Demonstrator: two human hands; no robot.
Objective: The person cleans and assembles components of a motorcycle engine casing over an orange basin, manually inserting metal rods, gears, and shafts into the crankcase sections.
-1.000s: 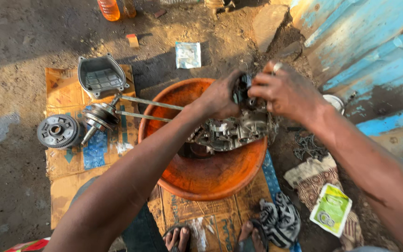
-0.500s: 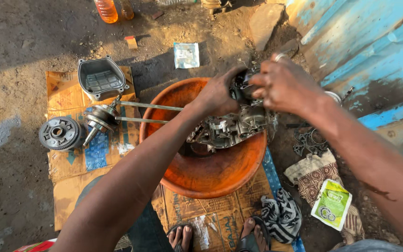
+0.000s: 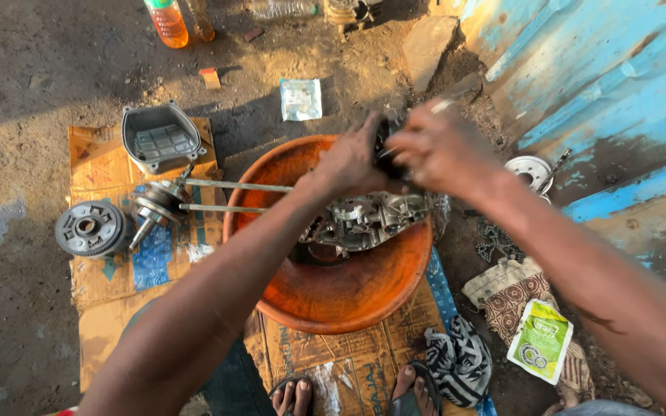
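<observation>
A grey metal engine case (image 3: 371,219) lies across the far rim of a round orange basin (image 3: 333,296). My left hand (image 3: 348,163) and my right hand (image 3: 437,150) meet above the case's far end, both closed around a small dark part (image 3: 385,142) between them. Most of that part is hidden by my fingers. Two long steel rods (image 3: 229,196) reach from the basin's left rim toward a crankshaft (image 3: 156,204) on the cardboard.
Flattened cardboard (image 3: 94,270) carries a grey cover (image 3: 159,139) and a round toothed clutch drum (image 3: 89,229). An orange-liquid bottle (image 3: 167,21) stands far left. Rags (image 3: 460,358), a green packet (image 3: 541,340), a blue wall (image 3: 603,85) and a white round part (image 3: 529,171) lie right. My sandalled feet (image 3: 352,393) are below.
Both hands have stayed together on the dark part above the engine case, shifting only slightly. The case and basin have not visibly moved.
</observation>
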